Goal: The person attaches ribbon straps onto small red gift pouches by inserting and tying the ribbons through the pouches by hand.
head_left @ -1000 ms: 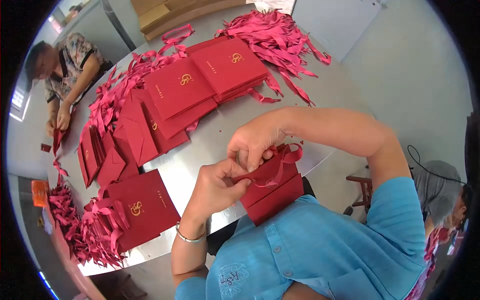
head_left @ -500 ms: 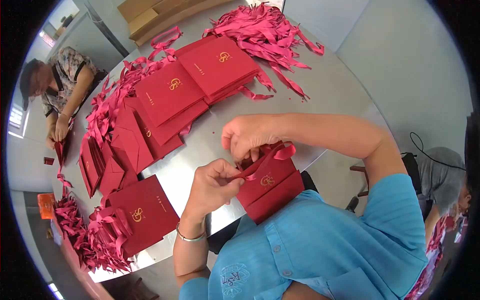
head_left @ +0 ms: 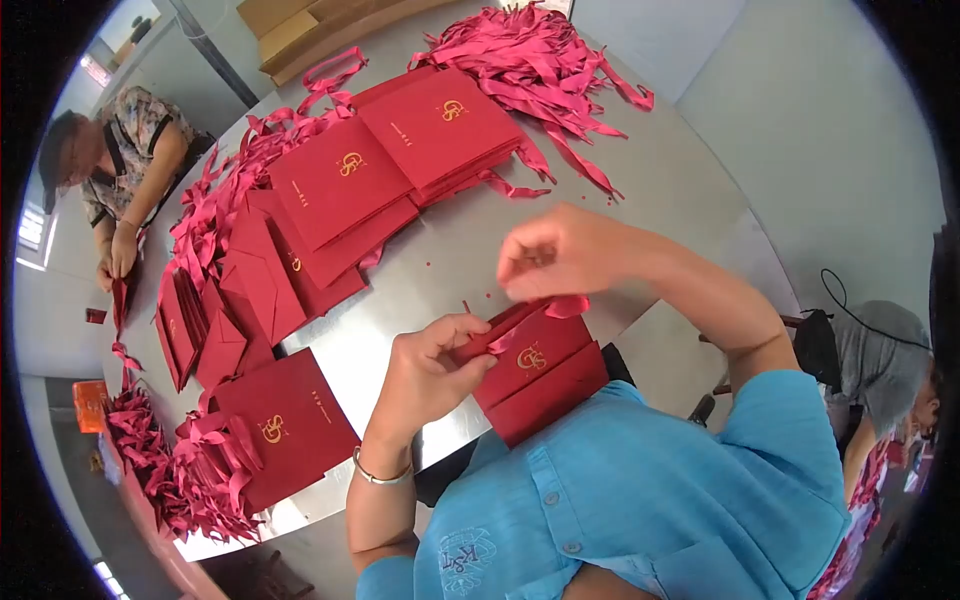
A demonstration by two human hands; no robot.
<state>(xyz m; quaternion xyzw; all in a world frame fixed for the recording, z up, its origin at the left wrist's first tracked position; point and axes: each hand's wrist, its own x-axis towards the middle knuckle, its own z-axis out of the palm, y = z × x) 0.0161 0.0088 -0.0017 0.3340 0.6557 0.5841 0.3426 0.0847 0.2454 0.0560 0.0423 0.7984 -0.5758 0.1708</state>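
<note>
A small red paper bag (head_left: 545, 368) with a gold logo leans against my blue shirt at the table's front edge. My left hand (head_left: 428, 375), with a bangle at the wrist, pinches the bag's top left corner beside the pink ribbon handle (head_left: 505, 343). Just above the bag's top right part is my right hand (head_left: 565, 255), its fingers curled together and slightly blurred. Whatever those fingers hold, if anything, cannot be made out. A ribbon loop (head_left: 568, 306) shows at the bag's right end, below that hand.
Stacked red bags (head_left: 440, 130) lie across the metal table (head_left: 680, 190). Pink ribbons (head_left: 530, 55) are heaped at the back, with another pile (head_left: 165, 470) at the left. One bag (head_left: 285, 425) lies front left. A co-worker (head_left: 135, 160) handles something red at far left; another person (head_left: 880, 350) is at right.
My right hand has come up out of the bag's opening and shifted to the right. My left hand stays at the bag's corner.
</note>
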